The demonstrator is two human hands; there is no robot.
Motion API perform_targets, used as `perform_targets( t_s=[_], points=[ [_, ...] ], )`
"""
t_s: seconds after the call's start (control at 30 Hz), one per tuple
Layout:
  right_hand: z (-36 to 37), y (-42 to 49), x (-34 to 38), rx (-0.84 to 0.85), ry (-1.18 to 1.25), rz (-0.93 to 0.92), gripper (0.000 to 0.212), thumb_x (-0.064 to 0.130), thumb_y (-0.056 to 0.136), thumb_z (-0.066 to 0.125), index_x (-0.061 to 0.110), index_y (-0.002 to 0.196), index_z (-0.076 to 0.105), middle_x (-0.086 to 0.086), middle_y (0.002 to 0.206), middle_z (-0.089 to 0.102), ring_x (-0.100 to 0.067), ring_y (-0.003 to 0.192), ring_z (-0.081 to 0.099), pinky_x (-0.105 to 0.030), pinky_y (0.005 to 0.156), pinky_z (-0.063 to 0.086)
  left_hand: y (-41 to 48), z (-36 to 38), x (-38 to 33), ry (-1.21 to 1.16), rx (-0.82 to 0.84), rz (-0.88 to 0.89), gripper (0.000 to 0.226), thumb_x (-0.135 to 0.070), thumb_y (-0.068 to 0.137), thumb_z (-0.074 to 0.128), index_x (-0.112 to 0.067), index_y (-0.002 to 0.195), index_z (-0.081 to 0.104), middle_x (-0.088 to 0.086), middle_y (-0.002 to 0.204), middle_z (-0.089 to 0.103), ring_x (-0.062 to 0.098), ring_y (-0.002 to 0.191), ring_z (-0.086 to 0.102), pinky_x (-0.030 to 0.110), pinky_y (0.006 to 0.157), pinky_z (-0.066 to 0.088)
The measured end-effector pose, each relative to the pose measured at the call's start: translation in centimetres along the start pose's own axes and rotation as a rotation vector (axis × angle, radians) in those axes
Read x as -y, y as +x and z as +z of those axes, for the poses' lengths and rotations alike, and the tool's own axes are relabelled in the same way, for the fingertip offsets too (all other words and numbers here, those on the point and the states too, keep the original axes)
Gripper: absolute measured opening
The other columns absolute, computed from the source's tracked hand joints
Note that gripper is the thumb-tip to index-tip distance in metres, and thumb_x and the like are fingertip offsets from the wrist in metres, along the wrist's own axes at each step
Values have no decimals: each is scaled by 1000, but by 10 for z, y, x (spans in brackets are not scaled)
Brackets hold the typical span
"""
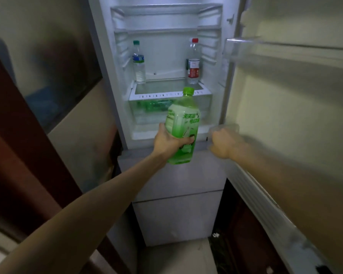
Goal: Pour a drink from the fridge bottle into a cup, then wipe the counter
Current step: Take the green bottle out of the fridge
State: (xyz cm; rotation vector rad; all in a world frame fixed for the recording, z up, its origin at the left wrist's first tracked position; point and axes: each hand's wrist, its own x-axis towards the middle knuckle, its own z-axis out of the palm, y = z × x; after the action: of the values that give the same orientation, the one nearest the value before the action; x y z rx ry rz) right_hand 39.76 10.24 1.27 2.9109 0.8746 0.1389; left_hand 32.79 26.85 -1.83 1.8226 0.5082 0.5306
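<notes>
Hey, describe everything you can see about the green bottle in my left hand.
The green bottle is translucent plastic with a green screw cap on and a green-and-white label bearing printed characters. Pale green drink shows inside. It is held nearly upright, top leaning slightly right, in the air before the open fridge. The left hand grips its lower half; nothing else touches it.

You are holding the green bottle (pixel 183 119) in your left hand (pixel 171 140), your fingers wrapping around its lower half. It is standing nearly upright, its top leaning slightly to the right, and its green cap (pixel 188 91) is sitting closed on the neck. Pale green drink is filling most of it behind a green-and-white label. It is hanging in the air just in front of the open fridge (pixel 162 62).
</notes>
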Motion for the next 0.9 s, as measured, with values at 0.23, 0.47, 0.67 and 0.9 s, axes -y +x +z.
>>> perform_targets(
  t_s=[0.23,0.47,0.67,0.9],
  points=[
    [-5,-68,-19,33,-16,-42,29,17,93,45,3,112,62,-16,110,63,-31,99,63,-33,70,46,-63,17,-13,-86,-3,-23,84,-39,41,98,-18,111,56,-2,103,73,17,94,71,42,81,62],
    [5,-142,-44,-29,-17,-160,31,19,93,45,5,114,63,-16,117,59,-32,104,60,-33,74,43,-151,35,-23,-124,-59,-48,72,-32,49,98,-17,109,63,-3,98,77,15,88,75,35,71,64],
    [8,-197,-66,-52,53,-251,17,19,94,45,8,88,56,-16,108,60,-30,95,58,-30,70,38,-231,54,-38,-167,-18,-31,35,-9,68,90,-14,98,74,0,88,79,10,76,75,20,56,57],
    [6,-241,-86,-84,93,-291,23,22,91,47,9,74,56,-9,94,56,-31,94,61,-32,66,42,-277,63,-48,-167,7,-44,43,-12,66,92,-9,105,72,4,94,78,8,73,75,20,56,57]
  ],
)
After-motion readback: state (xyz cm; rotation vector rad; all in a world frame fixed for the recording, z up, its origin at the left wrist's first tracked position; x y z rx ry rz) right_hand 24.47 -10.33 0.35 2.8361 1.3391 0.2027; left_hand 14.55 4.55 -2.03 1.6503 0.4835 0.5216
